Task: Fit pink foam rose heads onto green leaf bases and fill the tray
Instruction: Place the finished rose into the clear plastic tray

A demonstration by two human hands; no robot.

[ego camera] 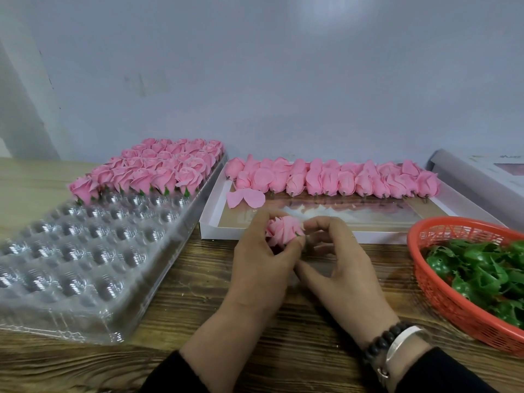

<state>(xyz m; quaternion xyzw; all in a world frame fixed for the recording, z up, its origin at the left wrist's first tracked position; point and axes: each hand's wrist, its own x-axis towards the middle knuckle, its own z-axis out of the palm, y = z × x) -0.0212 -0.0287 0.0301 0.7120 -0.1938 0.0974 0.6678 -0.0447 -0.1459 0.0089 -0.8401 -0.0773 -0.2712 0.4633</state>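
We hold a soft pink foam rose just in front of the white box, lying sideways, petals leftward, base rightward. Our left hand curls round it; our right hand pinches its green base end.

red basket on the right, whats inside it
The red basket holds a heap of green leaf bases. They cover its bottom, so anything under them is hidden, and its right part is cut off by the picture's edge.
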